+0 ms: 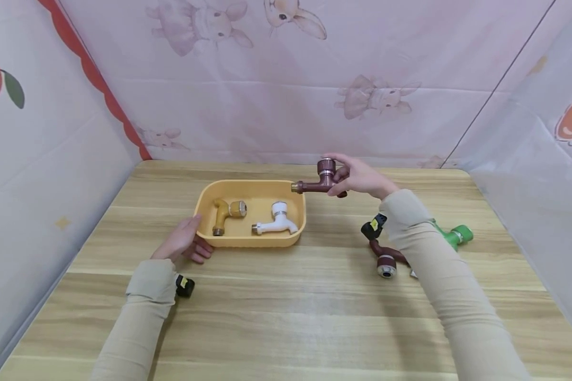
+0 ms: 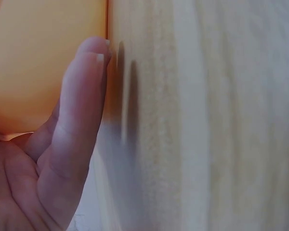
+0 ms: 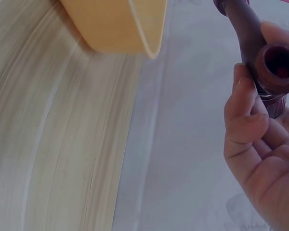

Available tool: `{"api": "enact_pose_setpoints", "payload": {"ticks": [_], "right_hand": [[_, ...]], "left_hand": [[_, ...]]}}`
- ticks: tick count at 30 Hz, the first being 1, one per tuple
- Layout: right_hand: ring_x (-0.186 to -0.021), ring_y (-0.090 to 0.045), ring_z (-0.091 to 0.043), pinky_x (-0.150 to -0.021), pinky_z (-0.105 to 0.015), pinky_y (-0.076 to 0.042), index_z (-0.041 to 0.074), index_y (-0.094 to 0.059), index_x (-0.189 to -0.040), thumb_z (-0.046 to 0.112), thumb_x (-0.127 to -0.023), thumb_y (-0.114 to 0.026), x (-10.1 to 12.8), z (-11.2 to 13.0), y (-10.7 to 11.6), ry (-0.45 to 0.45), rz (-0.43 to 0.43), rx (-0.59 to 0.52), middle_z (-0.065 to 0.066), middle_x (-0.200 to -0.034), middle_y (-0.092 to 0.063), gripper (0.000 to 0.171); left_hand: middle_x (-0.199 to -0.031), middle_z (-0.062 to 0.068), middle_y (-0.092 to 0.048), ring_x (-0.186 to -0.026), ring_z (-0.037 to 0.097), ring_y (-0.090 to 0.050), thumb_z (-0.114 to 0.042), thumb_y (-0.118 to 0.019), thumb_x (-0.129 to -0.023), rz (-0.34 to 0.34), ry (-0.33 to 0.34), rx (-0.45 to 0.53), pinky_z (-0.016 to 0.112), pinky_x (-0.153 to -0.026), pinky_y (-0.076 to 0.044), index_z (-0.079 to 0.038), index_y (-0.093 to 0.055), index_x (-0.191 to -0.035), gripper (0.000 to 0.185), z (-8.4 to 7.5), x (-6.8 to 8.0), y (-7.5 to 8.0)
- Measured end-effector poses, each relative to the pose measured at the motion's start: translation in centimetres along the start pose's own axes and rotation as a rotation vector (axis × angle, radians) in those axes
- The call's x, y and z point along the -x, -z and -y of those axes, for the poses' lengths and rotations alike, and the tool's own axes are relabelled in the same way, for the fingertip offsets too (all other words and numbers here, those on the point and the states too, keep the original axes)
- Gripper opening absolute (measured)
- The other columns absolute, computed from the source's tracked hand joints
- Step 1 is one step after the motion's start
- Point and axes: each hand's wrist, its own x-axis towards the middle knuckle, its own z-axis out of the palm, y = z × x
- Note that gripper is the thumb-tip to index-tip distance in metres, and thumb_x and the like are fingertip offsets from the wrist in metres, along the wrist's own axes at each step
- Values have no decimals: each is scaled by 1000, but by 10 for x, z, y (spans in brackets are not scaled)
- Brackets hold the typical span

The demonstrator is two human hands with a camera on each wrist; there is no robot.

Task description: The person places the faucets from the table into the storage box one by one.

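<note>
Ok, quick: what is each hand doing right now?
Left hand: open, fingers resting against the yellow tray.
Right hand: holding the brown tap.

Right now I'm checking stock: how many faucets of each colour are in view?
Brown faucet: 2, one in the right hand at, one on the table
Yellow faucet: 1, in the tray
White faucet: 1, in the tray
Green faucet: 1
Total: 5

Staged tabletop booth, wooden table (image 1: 286,317), bunny-print cloth walls (image 1: 314,79)
</note>
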Motion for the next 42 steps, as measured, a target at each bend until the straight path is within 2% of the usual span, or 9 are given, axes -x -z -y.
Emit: {"api": "enact_pose_setpoints", "payload": {"ticks": [6,14,22,29,42], "right_hand": [[-79,-57,-22,-69,-34,-53,18,-31,-141,-6,-66,-75,-8,5,-10,5,22,3,-17,-86,-60,90],[-76,-59,-22,-65,-32,-53,16,-29,-141,-6,-67,-74,-18,10,-24,1,53,0,-17,-85,-61,89],[-77,-59,-23,-67,-32,-52,20,-29,-142,-5,-69,-74,-27,15,-35,-6,78,2,-17,-86,-62,89],[-75,-60,-21,-61,-29,-51,17,-28,-142,-5,-70,-74,-37,20,-44,-18,97,-16,-18,-88,-63,89],[-78,-60,-21,-67,-29,-51,14,-30,-140,-2,-68,-75,-50,28,-62,-45,102,30,-18,-92,-62,86]], "left_hand": [[-74,19,-61,-63,28,-63,-47,-10,-98,-16,14,4,44,-59,-56,11,-23,-125,65,2,0,-1],[-73,17,-60,-63,28,-63,-46,-10,-98,-20,11,3,44,-59,-56,11,-27,-122,64,5,0,-2],[-74,18,-61,-63,28,-63,-47,-10,-97,-20,12,-1,44,-60,-56,11,-28,-122,66,5,0,-1],[-74,18,-61,-63,27,-63,-47,-10,-98,-12,1,-6,44,-59,-56,12,-27,-123,66,4,1,-1],[-76,19,-62,-64,28,-63,-47,-10,-98,-17,-3,-5,44,-59,-56,12,-25,-124,66,2,4,-1]]}}
